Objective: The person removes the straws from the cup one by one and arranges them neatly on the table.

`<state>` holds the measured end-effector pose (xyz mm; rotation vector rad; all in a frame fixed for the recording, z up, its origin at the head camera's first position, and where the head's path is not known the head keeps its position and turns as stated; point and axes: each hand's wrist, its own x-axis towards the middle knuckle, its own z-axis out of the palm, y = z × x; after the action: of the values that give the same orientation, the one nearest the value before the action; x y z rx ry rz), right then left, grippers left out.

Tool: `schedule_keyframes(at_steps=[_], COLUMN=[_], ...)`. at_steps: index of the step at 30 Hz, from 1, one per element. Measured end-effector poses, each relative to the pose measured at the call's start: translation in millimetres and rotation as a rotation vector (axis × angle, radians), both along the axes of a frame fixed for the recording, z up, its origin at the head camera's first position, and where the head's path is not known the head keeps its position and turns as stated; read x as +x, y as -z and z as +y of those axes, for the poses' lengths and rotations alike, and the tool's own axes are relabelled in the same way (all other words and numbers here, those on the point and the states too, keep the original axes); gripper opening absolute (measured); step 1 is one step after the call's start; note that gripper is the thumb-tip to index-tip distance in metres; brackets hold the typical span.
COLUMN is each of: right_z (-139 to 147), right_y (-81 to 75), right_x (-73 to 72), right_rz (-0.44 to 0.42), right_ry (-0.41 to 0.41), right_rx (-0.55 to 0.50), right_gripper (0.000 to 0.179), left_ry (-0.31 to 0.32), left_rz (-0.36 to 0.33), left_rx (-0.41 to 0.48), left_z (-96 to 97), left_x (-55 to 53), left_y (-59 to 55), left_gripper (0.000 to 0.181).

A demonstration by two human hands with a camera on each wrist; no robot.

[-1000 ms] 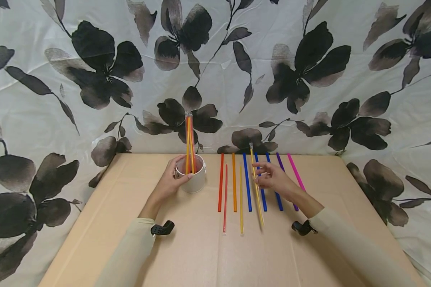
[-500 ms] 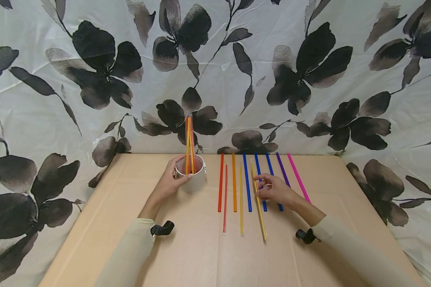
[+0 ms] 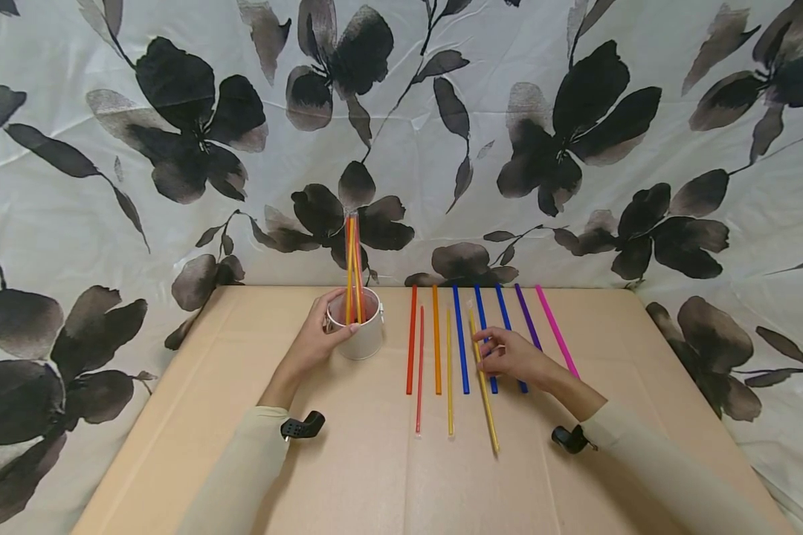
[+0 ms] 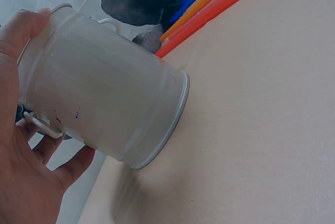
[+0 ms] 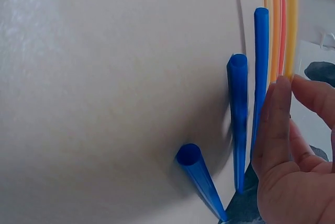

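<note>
My left hand [image 3: 313,338] holds a small white metal pail [image 3: 364,343] around its side, thumb near the rim. In the left wrist view the pail [image 4: 110,85] has little wire handle loops and a few specks of colour. Several thin yellow and red-orange straws [image 3: 352,253] stand upright in it. My right hand [image 3: 514,355] pinches a thin yellow straw [image 3: 488,412] between thumb and fingers, slanted across the row of straws. The right wrist view shows this yellow straw [image 5: 291,25] at my fingertips, beside wide blue straws [image 5: 238,93].
Across the tabletop [image 3: 361,461] lie a wide red straw [image 3: 411,342], a thin red one [image 3: 419,386], an orange one [image 3: 436,342], another thin yellow one [image 3: 450,386], several blue ones [image 3: 461,342], a purple one [image 3: 527,316] and a pink one [image 3: 555,327]. Floral cloth [image 3: 435,171] hangs behind.
My right hand has come down and slightly right with the yellow straw, whose ends now sit nearer the front of the table. The left hand and pail have stayed in place.
</note>
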<state>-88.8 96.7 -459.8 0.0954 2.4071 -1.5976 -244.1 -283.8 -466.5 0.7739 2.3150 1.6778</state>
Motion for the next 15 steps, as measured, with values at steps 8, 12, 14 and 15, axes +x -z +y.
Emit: schedule_keyframes(at_steps=[8, 12, 14, 15], right_z=[-3.4, -4.8, -5.5, -6.0], right_y=[0.7, 0.7, 0.3, 0.2], right_x=[2.5, 3.7, 4.3, 4.6], right_rz=[-0.007, -0.007, -0.007, -0.008], right_ry=[-0.012, -0.01, -0.009, -0.008], right_rx=[0.016, 0.041, 0.057, 0.063], right_gripper=[0.053, 0.052, 0.052, 0.052], left_ry=[0.003, 0.001, 0.004, 0.002], left_rz=[0.002, -0.003, 0.0, -0.001], left_rx=[-0.016, -0.025, -0.028, -0.026], left_z=[-2.3, -3.2, -3.9, -4.0], left_x=[2.4, 3.3, 3.7, 3.8], left_y=[-0.8, -1.1, -0.7, -0.4], left_gripper=[0.079, 0.078, 0.079, 0.079])
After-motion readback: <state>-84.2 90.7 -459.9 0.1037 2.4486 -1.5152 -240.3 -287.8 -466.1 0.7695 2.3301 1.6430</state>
